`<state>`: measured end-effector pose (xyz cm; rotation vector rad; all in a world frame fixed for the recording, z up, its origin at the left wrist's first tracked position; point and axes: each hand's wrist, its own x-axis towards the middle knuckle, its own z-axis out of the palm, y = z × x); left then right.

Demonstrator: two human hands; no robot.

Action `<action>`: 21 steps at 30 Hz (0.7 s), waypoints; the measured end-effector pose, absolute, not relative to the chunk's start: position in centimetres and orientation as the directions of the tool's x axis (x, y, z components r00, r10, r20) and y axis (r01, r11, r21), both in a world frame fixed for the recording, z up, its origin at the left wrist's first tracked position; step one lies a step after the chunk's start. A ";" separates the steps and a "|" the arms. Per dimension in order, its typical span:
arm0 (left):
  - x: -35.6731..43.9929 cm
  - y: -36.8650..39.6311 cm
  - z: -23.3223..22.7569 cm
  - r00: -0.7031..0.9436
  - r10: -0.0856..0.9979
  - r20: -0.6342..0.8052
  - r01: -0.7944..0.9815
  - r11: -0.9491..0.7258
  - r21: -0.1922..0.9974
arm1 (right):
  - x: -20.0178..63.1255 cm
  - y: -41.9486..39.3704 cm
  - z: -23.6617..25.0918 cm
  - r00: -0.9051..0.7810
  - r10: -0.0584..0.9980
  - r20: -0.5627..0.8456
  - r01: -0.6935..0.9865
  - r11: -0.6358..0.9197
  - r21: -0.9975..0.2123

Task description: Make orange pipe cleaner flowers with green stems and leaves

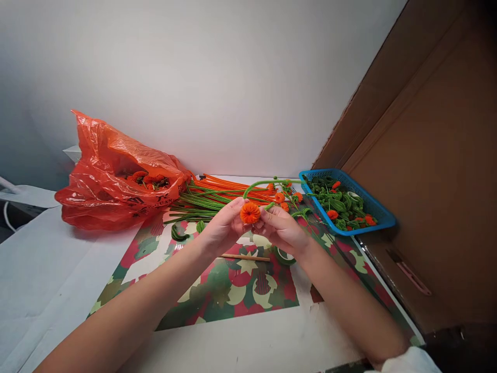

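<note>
An orange pipe-cleaner flower (250, 213) sits between my two hands, over the middle of the table. My left hand (225, 224) is closed on it from the left, thumb and fingers at its edge. On the other side my right hand (282, 228) pinches close to the flower, with a short green pipe-cleaner end (268, 206) showing at its fingertips. A long green pipe cleaner (264, 182) arches up from the left fingers and runs right toward the basket. Palms and most fingertips are hidden behind the flower.
An orange plastic bag (112, 197) holding orange flowers stands at left. Green and orange pipe cleaners (209, 194) lie behind my hands. A blue basket (373, 228) of leaves and flowers is at right. A wooden stick (245, 257) and green tape roll (285, 256) lie on the patterned mat (229, 290).
</note>
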<state>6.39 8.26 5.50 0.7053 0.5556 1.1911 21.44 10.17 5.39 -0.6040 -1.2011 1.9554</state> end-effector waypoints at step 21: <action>5.8 9.0 6.1 0.194 0.961 -0.196 -0.422 0.262 0.868 | 22.7 10.7 5.7 -0.065 0.868 0.492 0.188 0.495 -0.848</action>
